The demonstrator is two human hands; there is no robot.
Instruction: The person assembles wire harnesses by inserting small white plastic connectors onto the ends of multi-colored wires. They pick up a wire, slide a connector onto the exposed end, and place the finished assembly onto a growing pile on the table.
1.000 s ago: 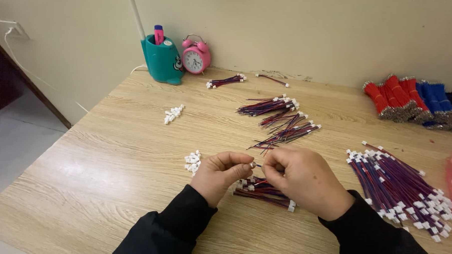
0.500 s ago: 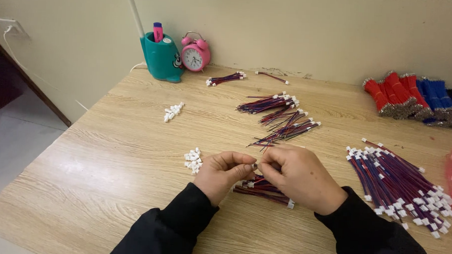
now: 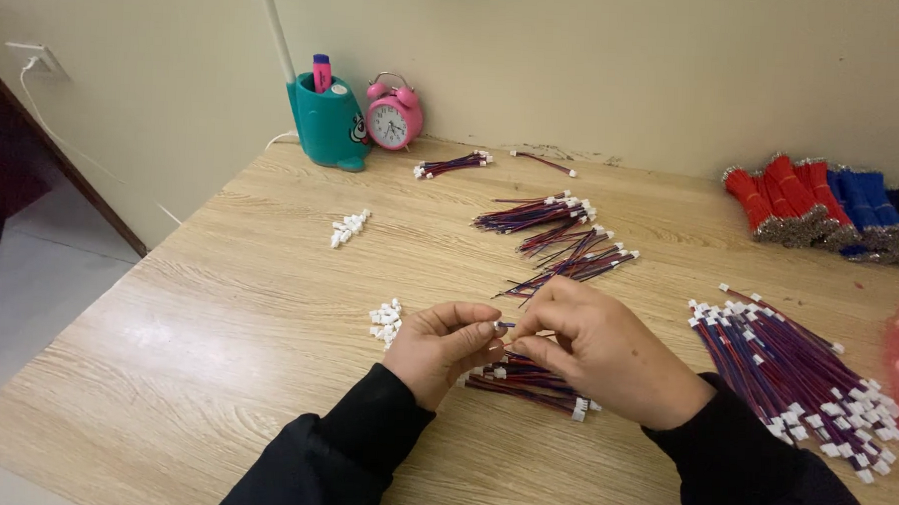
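My left hand (image 3: 444, 347) and my right hand (image 3: 605, 350) meet over the wooden table (image 3: 219, 304), fingertips pinched together on a thin red-and-blue wire with a small white connector (image 3: 504, 327). Just below the hands lies a small bundle of the same wires (image 3: 530, 383). A little pile of loose white connectors (image 3: 386, 320) sits just left of my left hand. Dark sleeves cover both forearms.
A large heap of wires with white ends (image 3: 799, 369) lies at the right. More wire bundles (image 3: 560, 231) lie mid-table, another connector pile (image 3: 349, 227) at left. A teal pen holder (image 3: 327, 122) and pink alarm clock (image 3: 393, 116) stand by the wall; red and blue wire bunches (image 3: 820, 201) at far right.
The hands have stayed in place, with only small finger movements on the wire and connector. The view has shifted slightly.
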